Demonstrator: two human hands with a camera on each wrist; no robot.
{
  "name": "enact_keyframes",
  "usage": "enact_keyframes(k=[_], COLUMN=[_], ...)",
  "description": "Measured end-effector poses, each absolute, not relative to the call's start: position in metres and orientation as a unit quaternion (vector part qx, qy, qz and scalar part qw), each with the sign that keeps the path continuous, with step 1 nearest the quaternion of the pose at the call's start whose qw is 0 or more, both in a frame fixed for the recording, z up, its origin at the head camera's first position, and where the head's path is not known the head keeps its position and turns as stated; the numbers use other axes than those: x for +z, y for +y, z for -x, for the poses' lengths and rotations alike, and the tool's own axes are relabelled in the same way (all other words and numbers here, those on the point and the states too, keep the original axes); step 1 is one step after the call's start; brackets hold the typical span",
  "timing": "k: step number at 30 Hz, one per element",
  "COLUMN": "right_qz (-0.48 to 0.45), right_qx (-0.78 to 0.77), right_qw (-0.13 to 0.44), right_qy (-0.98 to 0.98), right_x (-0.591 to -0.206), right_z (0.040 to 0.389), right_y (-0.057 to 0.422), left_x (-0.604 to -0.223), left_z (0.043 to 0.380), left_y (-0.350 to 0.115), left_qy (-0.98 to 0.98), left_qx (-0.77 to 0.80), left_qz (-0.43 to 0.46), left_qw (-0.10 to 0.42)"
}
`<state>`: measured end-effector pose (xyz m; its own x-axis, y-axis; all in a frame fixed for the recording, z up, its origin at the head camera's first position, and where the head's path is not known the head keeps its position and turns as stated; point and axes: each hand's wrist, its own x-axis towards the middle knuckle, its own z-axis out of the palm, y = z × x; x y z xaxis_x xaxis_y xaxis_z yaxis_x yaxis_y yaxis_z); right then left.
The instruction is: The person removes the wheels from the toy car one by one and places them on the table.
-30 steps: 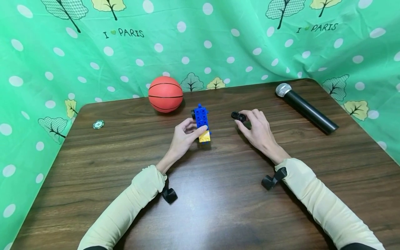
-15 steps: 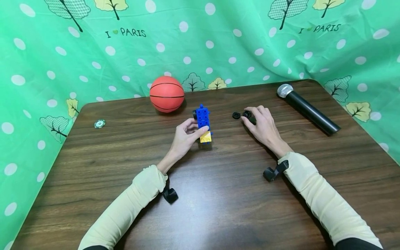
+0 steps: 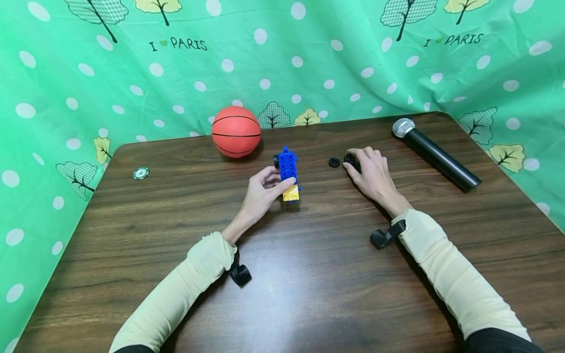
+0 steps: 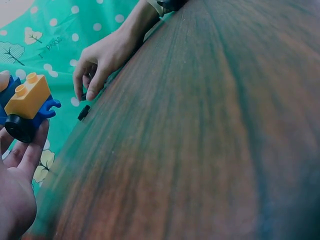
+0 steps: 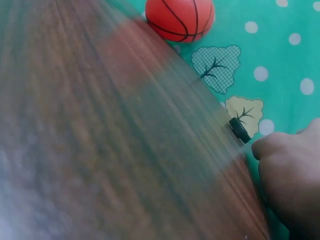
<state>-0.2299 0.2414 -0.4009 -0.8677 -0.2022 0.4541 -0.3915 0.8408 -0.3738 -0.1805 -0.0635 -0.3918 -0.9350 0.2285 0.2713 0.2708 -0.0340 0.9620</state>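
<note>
My left hand (image 3: 265, 191) grips a toy car of blue and yellow building blocks (image 3: 288, 169) by its left side, thumb on top. In the left wrist view, a black wheel (image 4: 20, 128) sits under the car's yellow block (image 4: 30, 97), beside a blue hitch. To the right, my right hand (image 3: 372, 174) holds a loose black toy wheel (image 3: 351, 161) between thumb and fingers, low over the tabletop; part of it is hidden by the fingers. Another loose black wheel (image 3: 334, 162) lies on the table just left of those fingertips.
An orange-red toy basketball (image 3: 236, 132) stands at the back, behind the car. At the back right lies a black microphone (image 3: 437, 154). A green and white poker chip (image 3: 141, 173) is at the far left of the wooden table (image 3: 185, 220). Green curtain (image 3: 282, 59) hangs behind.
My right hand has moved slightly right with one wheel, parting it from the other, which stays on the table. The left hand and car have hardly moved.
</note>
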Motion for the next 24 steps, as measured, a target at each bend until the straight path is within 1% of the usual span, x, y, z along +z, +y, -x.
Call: enact_keyframes(k=[17,24], right_qz=[-0.116,-0.114], right_qx=[0.253,0.264], right_qw=[0.119,0.104], right_qy=[-0.953,-0.952], right_x=[-0.3911,-0.3914], right_z=[0.2311,0.2315], right_y=[0.2414,0.2426], left_x=[-0.3912,-0.3913], left_z=[0.1809,0.1803], left_y=[-0.0623,-0.0626], left_qy=[-0.694,-0.695], left_qx=[-0.697,-0.696], left_qz=[0.177,0.177], left_qw=[0.011,0.010])
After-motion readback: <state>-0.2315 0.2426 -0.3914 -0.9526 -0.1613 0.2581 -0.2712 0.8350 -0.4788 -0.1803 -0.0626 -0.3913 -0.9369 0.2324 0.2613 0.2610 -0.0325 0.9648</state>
